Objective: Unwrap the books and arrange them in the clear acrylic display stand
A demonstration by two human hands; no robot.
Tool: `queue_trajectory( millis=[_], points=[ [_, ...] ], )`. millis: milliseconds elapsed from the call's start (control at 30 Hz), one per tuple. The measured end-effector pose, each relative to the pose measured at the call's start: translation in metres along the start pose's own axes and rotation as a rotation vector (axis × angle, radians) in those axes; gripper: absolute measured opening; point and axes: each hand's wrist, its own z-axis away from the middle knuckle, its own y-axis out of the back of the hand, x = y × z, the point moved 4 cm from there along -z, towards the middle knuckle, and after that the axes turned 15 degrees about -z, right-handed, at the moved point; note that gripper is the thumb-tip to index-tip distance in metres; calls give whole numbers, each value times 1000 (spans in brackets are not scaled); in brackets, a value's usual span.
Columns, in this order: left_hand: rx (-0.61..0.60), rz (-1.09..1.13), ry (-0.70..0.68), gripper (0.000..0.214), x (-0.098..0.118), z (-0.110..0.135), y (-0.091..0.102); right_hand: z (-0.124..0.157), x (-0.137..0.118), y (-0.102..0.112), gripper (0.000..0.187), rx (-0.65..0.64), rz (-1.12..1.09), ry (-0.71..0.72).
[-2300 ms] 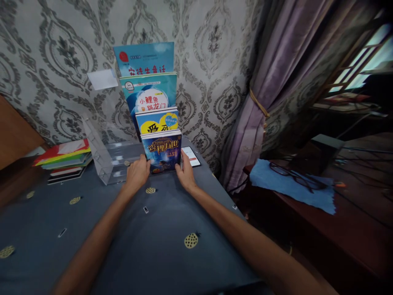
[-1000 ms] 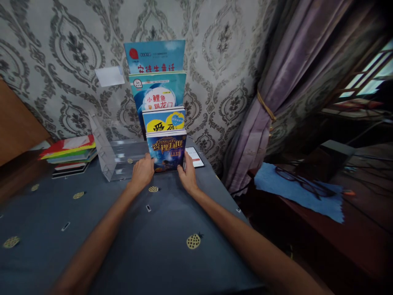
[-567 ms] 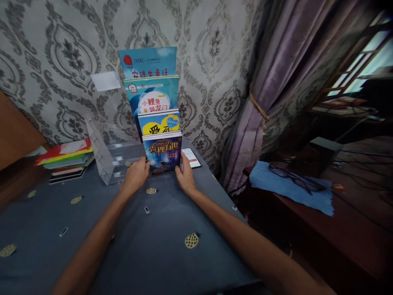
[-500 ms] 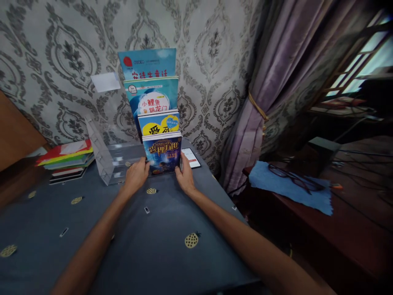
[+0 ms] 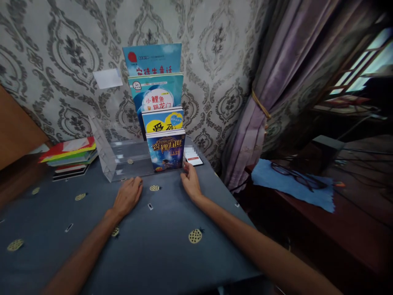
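Head view: the left hand (image 5: pixel 127 198) lies open and palm-down on the tablecloth, holding nothing, just in front of the clear acrylic book rack (image 5: pixel 123 162). The right hand (image 5: pixel 190 183) is also open and empty, its fingertips (image 5: pixel 186 164) at or just beside the lower right corner of the dark blue paperback (image 5: pixel 166 149); contact is hard to tell. The paperback stands upright in the rack's front tier, ahead of a yellow-covered book (image 5: pixel 162 119), a teal picture book (image 5: pixel 155 92) and a pale blue book (image 5: pixel 152 57). It likely handles as light and slightly flexible, and is best pinched by its two side edges or lifted from the top edge. The acrylic looks light and may be brittle, so it could shift if knocked. A phone (image 5: pixel 194 159) lies just right of the rack, close to the right hand. Left of the rack is a pile of books (image 5: pixel 69 153). Open dark blue tablecloth (image 5: pixel 172 254) extends toward the camera, and its right edge drops off near the hand.
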Motion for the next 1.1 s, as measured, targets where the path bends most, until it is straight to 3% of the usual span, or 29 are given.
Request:
queue_trajectory(
  millis=[167, 233, 267, 400, 467, 633, 767, 933, 1100],
  points=[
    [-197, -9, 29, 19, 0, -1, -4, 18, -19, -14, 25, -76, 28, 13],
    [-251, 41, -2, 18, 9, -2, -1, 29, -32, -25, 16, -164, 21, 42],
    [-254, 81, -49, 17, 16, -1, 0, 35, -41, -31, 15, -229, 12, 71],
    [-160, 225, -312, 18, 50, 6, 6, 66, -75, -58, 35, -697, -4, 265],
    [-115, 244, -346, 23, 58, 10, 5, 75, -83, -62, 41, -817, 37, 291],
    [34, 241, -309, 29, 54, 11, 9, 74, -83, -58, 42, -776, 191, 292],
    [67, 177, -225, 28, 49, 11, 11, 72, -81, -54, 45, -720, 175, 356],
    [101, 223, -344, 26, 59, 16, 12, 80, -89, -56, 49, -887, 97, 486],
    [122, 278, -240, 27, 52, 9, 19, 72, -87, -53, 50, -791, 118, 351]
  ],
)
